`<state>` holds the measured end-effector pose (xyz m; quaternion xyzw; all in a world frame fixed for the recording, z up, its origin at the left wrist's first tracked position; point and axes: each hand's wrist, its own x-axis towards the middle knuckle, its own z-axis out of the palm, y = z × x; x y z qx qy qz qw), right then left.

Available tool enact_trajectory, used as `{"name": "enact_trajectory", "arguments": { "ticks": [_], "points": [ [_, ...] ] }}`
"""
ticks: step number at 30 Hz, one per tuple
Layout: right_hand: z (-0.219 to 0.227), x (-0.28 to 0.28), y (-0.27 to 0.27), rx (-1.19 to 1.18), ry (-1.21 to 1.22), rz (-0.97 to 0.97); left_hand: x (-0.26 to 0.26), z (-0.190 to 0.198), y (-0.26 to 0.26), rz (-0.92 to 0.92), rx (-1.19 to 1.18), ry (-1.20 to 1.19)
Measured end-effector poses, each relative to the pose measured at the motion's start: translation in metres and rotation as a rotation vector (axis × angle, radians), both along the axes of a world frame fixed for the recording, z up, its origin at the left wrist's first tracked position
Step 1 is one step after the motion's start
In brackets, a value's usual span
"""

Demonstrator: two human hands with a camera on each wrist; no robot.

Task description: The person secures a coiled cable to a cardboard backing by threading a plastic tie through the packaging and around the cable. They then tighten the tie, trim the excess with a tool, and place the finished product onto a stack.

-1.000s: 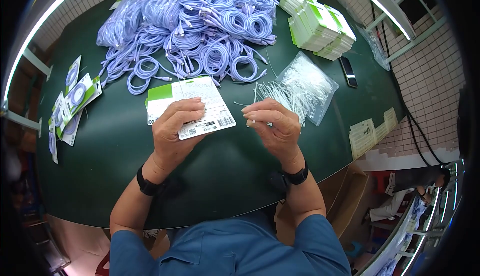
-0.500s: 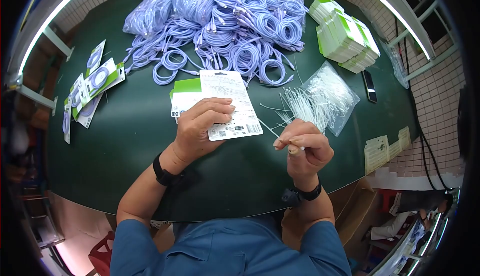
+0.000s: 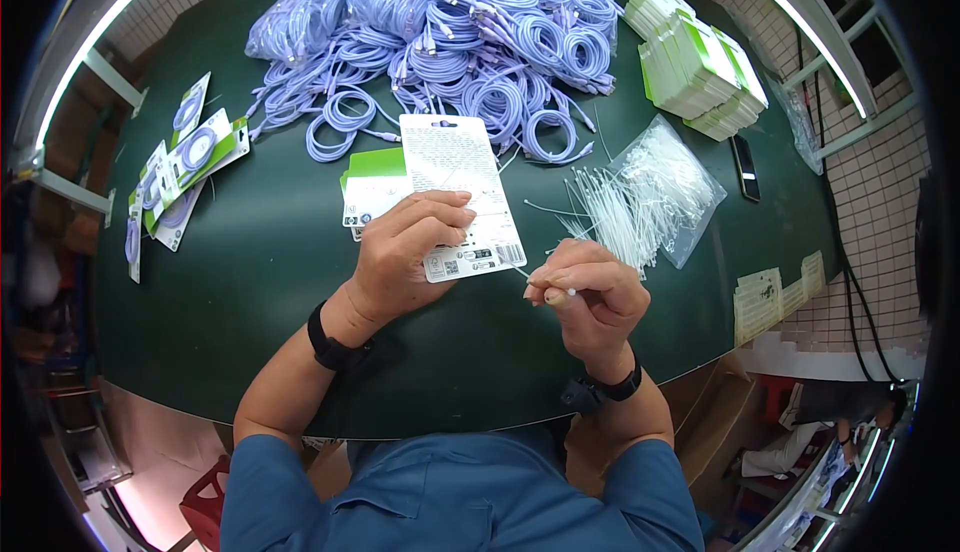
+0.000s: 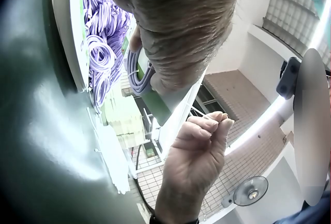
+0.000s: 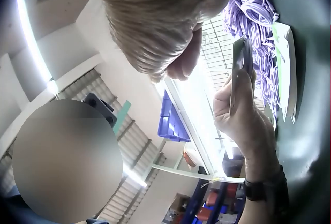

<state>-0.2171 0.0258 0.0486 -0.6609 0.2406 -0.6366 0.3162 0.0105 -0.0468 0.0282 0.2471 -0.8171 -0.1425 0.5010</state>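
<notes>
My left hand (image 3: pixel 405 252) grips a white packaging card (image 3: pixel 458 192) with a barcode, held tilted above the dark green table (image 3: pixel 250 282). In the left wrist view the card (image 4: pixel 170 100) carries a coiled purple cable (image 4: pixel 135 71) on its underside. My right hand (image 3: pixel 585 287) pinches a thin clear plastic tie (image 3: pixel 522 270), its tip close to the card's lower right corner. In the right wrist view the left hand (image 5: pixel 243 115) shows holding the card edge-on.
A big heap of coiled purple cables (image 3: pixel 450 42) fills the far table. A clear bag of plastic ties (image 3: pixel 650 187) lies right, near stacked green-white cards (image 3: pixel 700 62) and a phone (image 3: pixel 745 167). Finished packs (image 3: pixel 175 177) lie left. Spare cards (image 3: pixel 372 192) sit under the held one.
My right hand drew back from the tie bag toward me with one tie, then moved left to the card's corner. The left hand raised the card slightly.
</notes>
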Motion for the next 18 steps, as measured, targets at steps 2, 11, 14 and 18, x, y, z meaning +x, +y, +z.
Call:
{"name": "enact_trajectory", "arguments": {
  "ticks": [2,11,14,18],
  "points": [
    [-0.0014,0.0009,-0.0013,-0.011,0.011,0.003,-0.0003,-0.0003,0.0006,0.004,-0.002,-0.003],
    [-0.0017,0.0043,-0.0015,-0.028,0.048,0.029,-0.0013,-0.0002,0.0018,0.009,-0.012,-0.028],
    [-0.0023,0.0042,-0.0019,-0.018,0.051,0.027,-0.0014,-0.0004,0.0023,0.005,-0.010,-0.031],
    [-0.0043,0.0064,-0.0016,0.014,0.043,0.014,-0.0023,0.0003,0.0036,0.002,-0.022,-0.033]
  ]
}}
